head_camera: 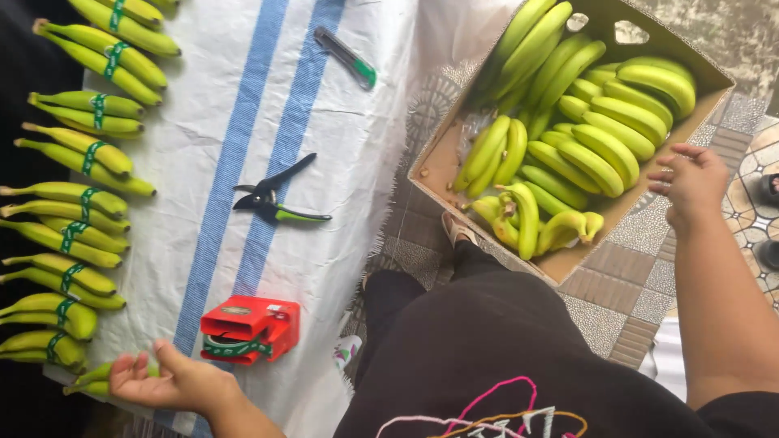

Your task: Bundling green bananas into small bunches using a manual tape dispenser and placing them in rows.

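A banana pair (firm, easily bruised) is touched at the cloth's near edge by the open, empty left hand; best gripped at the stem. The right hand, open, hovers over the box.

Both hands are open and empty: left hand palm-up, right hand extended, fingers loosely curled.

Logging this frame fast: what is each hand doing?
Left hand: open, palm up, empty, beside taped green bananas.
Right hand: open, empty, by brown cardboard box.

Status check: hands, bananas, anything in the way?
Left hand open, palm up, beside taped bananas. Right hand open at banana box rim. Tape dispenser next to left hand.
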